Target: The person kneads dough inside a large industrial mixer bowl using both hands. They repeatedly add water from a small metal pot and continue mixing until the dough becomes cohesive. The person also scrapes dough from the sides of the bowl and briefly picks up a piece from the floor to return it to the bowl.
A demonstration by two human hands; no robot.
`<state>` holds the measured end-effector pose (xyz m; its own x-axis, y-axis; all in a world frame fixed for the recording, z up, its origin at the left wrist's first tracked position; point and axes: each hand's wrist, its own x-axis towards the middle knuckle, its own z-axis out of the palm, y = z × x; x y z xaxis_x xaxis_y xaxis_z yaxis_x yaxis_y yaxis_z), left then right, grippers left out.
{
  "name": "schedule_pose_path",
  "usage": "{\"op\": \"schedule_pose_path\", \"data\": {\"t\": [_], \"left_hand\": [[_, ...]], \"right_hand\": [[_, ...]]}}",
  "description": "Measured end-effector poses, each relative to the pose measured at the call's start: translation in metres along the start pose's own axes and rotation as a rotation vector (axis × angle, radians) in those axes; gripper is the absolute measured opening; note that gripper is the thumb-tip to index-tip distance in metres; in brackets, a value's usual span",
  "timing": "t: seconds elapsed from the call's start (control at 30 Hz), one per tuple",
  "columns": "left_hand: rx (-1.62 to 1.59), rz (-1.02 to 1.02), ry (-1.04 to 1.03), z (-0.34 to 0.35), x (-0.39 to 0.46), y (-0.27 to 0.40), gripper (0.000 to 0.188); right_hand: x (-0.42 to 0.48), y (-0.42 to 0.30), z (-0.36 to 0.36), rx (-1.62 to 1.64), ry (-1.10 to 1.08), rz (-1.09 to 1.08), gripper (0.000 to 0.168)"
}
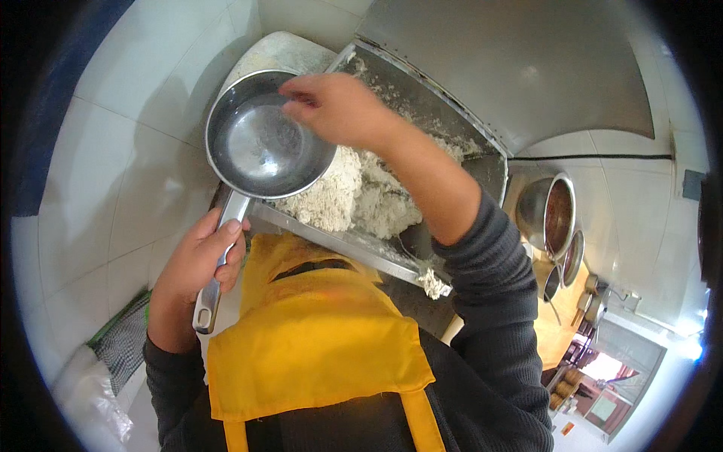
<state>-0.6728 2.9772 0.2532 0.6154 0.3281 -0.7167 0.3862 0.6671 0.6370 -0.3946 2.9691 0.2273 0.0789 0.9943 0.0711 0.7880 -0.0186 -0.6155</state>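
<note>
My left hand (212,254) grips the long metal handle (230,226) of a steel saucepan (265,141). The pan is held out over the left end of a dough mixer's metal trough (333,229). Its inside is shiny; whether a little water lies in it I cannot tell. Above the pan's right side is my right hand (339,107), fingers curled, thumb and index finger apart, with nothing visible between them. Pale, shaggy dough (327,192) lies in the trough, partly hidden by the pan and my right forearm. A dough scrap (432,284) sticks to the trough's front right corner.
The mixer's steel lid (508,68) stands raised behind the trough. On a wooden table (556,333) at right are a steel pot (551,214) with reddish-brown contents and several other vessels. White tiled wall (152,124) closes off the left. A plastic bag (93,395) hangs low at left.
</note>
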Motion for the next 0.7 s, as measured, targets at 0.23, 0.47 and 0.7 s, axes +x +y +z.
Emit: {"op": "schedule_pose_path", "data": {"t": [0.23, 0.47, 0.7], "left_hand": [[0.007, 0.035, -0.051, 0.012, 0.021, 0.010, 0.019], [0.045, 0.002, -0.094, -0.008, 0.014, 0.008, 0.026], [0.063, 0.003, -0.045, -0.008, 0.010, 0.006, 0.021]], "right_hand": [[0.030, 0.004, 0.048, 1.110, -0.297, 0.746, 0.022], [0.047, 0.024, -0.055, 0.752, -0.050, 0.328, 0.029], [0.013, 0.048, -0.087, 0.104, -0.043, 0.365, 0.027]]}}
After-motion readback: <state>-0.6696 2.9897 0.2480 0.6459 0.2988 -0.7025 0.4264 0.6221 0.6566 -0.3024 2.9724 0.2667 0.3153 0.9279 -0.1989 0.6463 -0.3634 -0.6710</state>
